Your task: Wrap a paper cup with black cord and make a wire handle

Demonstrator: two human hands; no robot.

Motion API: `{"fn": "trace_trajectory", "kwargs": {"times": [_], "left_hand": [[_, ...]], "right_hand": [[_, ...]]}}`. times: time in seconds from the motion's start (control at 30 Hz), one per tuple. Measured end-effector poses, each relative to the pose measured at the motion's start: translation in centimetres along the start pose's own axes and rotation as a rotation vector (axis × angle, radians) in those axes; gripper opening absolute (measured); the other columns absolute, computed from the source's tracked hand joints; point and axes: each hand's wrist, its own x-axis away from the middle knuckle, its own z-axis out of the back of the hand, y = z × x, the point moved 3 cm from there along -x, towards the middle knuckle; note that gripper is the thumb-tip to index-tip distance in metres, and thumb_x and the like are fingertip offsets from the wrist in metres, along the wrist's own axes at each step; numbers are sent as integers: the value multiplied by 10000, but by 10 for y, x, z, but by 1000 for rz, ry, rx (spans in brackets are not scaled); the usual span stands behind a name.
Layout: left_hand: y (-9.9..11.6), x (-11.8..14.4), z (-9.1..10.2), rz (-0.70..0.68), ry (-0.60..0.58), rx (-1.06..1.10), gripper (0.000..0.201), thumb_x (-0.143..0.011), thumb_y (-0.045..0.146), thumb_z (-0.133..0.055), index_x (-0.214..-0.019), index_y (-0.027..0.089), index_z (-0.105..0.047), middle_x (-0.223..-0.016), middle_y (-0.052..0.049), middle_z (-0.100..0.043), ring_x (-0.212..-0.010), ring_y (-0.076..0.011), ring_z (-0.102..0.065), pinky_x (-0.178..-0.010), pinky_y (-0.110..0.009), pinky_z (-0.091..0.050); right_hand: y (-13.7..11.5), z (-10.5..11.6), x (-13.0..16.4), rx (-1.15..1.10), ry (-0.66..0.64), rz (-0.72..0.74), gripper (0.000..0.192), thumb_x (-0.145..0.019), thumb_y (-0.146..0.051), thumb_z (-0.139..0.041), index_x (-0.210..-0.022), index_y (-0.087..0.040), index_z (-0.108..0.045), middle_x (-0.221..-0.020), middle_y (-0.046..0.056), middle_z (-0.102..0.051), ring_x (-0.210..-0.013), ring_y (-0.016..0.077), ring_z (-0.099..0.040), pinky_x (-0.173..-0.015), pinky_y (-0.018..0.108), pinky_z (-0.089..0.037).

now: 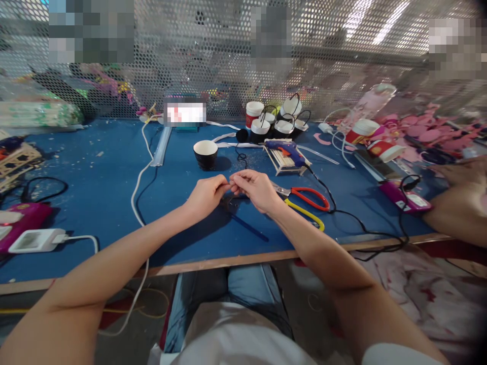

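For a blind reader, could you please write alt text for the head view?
Left hand and right hand meet fingertip to fingertip, pinching something too small to identify, above a blue table. Scissors lie right of them, a black cup and glue gun behind.

Two hands meet over the counter [95,172]: the left hand [205,195] and the right hand [256,190]. Just right of the fingers lies one pair of scissors [304,200]. Beyond the fingers stand one dark cup [205,153], one glue gun [287,149] and a cluster of about six white-lidded pots [274,121]. Far right of the fingers rest two red-and-white jars [371,139].
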Motion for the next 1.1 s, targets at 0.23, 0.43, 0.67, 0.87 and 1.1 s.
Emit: {"fn": "trace_trajectory", "kwargs": {"times": [0.23, 0.43, 0.67, 0.87, 1.1], "left_hand": [[-2, -1, 3, 56, -83, 44, 193, -850, 195, -443, -832, 148, -629, -676, -10, -657, -600, -100, -567, -609, -206, -396], [-1, 2, 3, 79, -101, 112, 198, -855, 223, -441, -819, 152, -621, -654, 2, -656, -515, -75, -532, -548, -187, -391], [-2, 1, 2, 150, -141, 236, 214, -854, 265, -441, -759, 140, -587, -629, -2, -630, -446, -65, -502, -472, -179, -382], [-9, -2, 0, 160, -164, 305, 240, -842, 328, -462, -780, 135, -590, -661, -23, -641, -487, -75, -522, -485, -184, -400], [-13, -4, 4, 195, -239, 397, 330, -819, 415, -491, -700, 124, -589, -599, -29, -625, -502, -86, -530, -490, -193, -411]], "right_hand": [[-8, 6, 0, 59, 36, 72, 217, -726, -338, -649, -802, -140, -604, -660, 5, -626, -585, 88, -588, -553, 228, -493], [-9, -1, 3, 91, -1, 140, 196, -716, -335, -660, -736, -151, -596, -624, -10, -612, -568, 92, -591, -553, 241, -500], [-6, -1, 4, 128, 35, 198, 180, -745, -330, -634, -752, -152, -602, -618, -6, -618, -552, 98, -593, -551, 249, -506], [-10, -1, 6, 171, 40, 191, 197, -748, -351, -628, -754, -157, -597, -623, -1, -612, -550, 102, -585, -563, 263, -505], [-15, 1, 5, 182, 30, 163, 232, -735, -381, -633, -788, -159, -590, -687, 9, -619, -594, 102, -590, -586, 261, -510]]}}
